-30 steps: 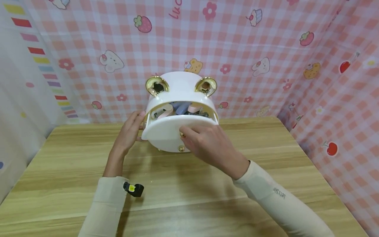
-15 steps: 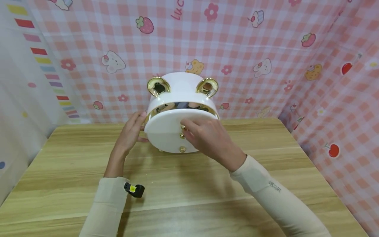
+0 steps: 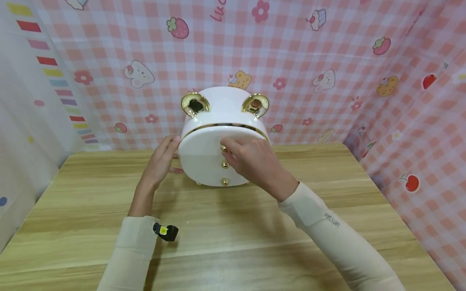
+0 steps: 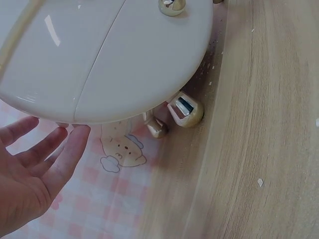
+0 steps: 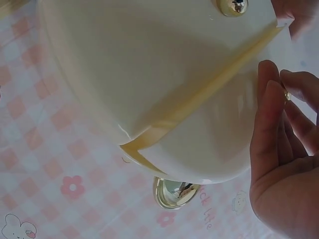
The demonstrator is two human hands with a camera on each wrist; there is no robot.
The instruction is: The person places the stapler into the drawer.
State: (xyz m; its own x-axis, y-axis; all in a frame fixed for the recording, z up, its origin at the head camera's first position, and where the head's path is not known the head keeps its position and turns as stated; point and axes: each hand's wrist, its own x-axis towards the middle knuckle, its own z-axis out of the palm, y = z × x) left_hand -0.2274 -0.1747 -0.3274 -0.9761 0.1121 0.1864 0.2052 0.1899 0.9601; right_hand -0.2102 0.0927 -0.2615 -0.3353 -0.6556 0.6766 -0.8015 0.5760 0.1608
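A white storage box (image 3: 225, 101) with two gold ears stands at the back of the table. Its white front flap (image 3: 200, 155) leans slightly forward, leaving a narrow dark slit along the top edge. Three gold knobs run down the front. My right hand (image 3: 256, 161) pinches the uppermost knob (image 3: 224, 148); in the right wrist view thumb and fingers meet around that knob (image 5: 287, 96). My left hand (image 3: 160, 159) rests against the box's left side, its fingertips touching the rim in the left wrist view. What lies inside is hidden.
A wooden table (image 3: 204, 250) spreads in front of the box. Behind it hangs a pink checked curtain (image 3: 109, 93), which continues along the right side. Small gold feet (image 4: 187, 110) hold the box off the table. A black device (image 3: 165, 231) sits at the left cuff.
The flap has swung up and back toward the box, shrinking the opening to a slit and covering the contents. My right hand has risen with the knob; my left hand stays in place.
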